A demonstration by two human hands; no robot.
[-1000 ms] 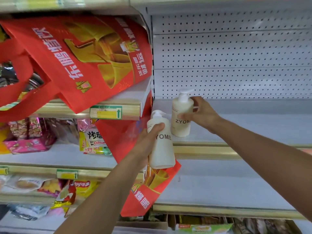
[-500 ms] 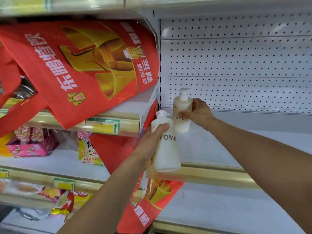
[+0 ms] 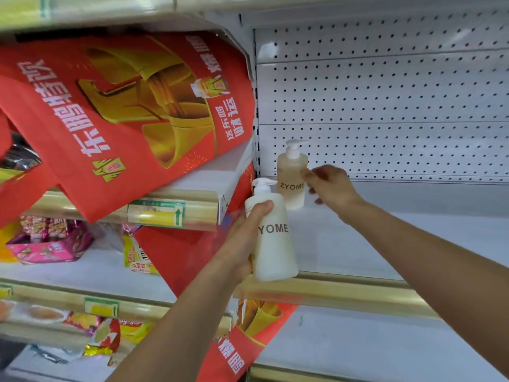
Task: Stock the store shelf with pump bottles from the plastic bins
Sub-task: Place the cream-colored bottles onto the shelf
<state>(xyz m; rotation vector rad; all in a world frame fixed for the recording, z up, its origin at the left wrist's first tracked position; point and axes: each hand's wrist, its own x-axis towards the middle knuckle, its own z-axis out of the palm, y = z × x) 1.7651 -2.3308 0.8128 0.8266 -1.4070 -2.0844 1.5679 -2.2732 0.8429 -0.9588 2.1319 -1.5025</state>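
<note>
Back bottle [image 3: 292,186]: upright in rear corner of shelf [image 3: 385,244], seeding the row, right grip [image 3: 333,188] apparently released; second bottle [image 3: 272,249]: grasped by left grip [image 3: 242,244] at shelf front, queued.

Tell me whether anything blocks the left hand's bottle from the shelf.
Nothing visible does. The held bottle in the left hand is at the shelf's front edge; bare shelf lies ahead. The standing bottle and right hand are farther back.
</note>
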